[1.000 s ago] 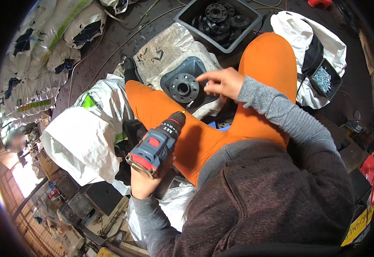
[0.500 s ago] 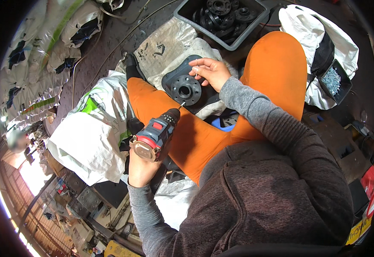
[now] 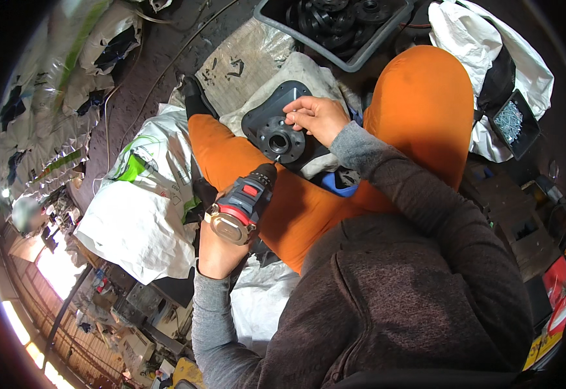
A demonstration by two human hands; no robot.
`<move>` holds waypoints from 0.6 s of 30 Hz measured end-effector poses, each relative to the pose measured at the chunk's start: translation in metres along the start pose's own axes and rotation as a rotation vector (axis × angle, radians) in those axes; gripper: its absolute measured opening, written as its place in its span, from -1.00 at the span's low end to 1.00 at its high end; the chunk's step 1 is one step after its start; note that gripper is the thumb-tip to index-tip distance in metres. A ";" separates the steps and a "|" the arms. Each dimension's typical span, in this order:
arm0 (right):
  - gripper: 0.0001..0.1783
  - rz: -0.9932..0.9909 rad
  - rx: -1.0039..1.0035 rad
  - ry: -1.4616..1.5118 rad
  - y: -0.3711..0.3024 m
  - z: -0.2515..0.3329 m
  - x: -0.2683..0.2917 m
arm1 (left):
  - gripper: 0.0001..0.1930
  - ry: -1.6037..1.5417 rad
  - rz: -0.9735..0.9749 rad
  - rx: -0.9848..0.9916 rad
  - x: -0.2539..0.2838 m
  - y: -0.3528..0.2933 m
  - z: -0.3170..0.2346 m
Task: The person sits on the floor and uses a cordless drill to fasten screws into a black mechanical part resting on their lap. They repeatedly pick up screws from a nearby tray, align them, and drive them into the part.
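My left hand (image 3: 220, 254) is wrapped round a grey and red cordless drill (image 3: 247, 198). Its bit points at the lower rim of a black round flange (image 3: 276, 144), which has a large centre hole and smaller holes around it. The flange rests on a dark, rounded plate (image 3: 261, 115) in front of my lap. My right hand (image 3: 322, 120) is over the flange's upper right side, thumb and fingers pinched on what looks like a small screw, mostly covered by the fingertips. Whether the bit touches the flange I cannot tell.
A grey crate (image 3: 354, 61) of black round parts stands beyond my knees. At the right, a black tray (image 3: 523, 133) holds silver screws beside a white sack (image 3: 464, 35). Another white sack (image 3: 137, 220) lies left of my leg. A blue container (image 3: 339, 184) sits between my legs.
The view has shifted slightly. My right hand has moved a little, staying pinched above the flange. My left hand has tilted the drill more upright, its bit still near the flange's rim.
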State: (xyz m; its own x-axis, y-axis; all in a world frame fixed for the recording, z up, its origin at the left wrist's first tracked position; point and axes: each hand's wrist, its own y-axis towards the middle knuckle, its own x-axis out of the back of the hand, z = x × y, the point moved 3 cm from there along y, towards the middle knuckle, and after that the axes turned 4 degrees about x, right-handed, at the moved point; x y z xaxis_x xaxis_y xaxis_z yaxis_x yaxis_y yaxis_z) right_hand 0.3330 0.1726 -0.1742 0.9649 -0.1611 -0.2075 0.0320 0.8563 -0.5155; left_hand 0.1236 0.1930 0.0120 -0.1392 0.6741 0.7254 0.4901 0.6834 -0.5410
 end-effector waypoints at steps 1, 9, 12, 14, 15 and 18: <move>-0.76 -0.007 0.002 0.002 0.000 0.000 0.000 | -0.50 -0.004 0.009 0.006 0.001 0.002 -0.002; -0.80 -0.002 0.102 -0.075 0.001 -0.004 0.000 | -0.45 0.017 0.044 0.025 -0.002 0.010 -0.006; -0.79 -0.017 0.121 -0.074 -0.001 -0.005 0.000 | -0.48 0.116 0.035 -0.111 -0.009 0.011 0.002; -0.79 -0.026 0.113 -0.133 0.000 -0.003 -0.002 | -0.50 0.042 0.049 -0.041 -0.013 0.011 0.012; -0.79 -0.033 0.113 -0.164 0.000 -0.002 -0.002 | -0.52 0.006 0.052 -0.010 -0.013 0.010 0.016; -0.80 -0.035 0.161 -0.308 -0.002 0.009 -0.002 | -0.57 -0.106 0.034 0.084 -0.013 0.000 0.017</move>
State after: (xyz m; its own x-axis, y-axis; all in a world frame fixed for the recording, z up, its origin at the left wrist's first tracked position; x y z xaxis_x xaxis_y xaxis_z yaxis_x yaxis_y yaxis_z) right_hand 0.3335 0.1755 -0.1646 0.9951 -0.0568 0.0808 0.0832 0.9232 -0.3752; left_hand 0.1105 0.1890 -0.0045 -0.2164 0.7199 0.6595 0.4229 0.6779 -0.6013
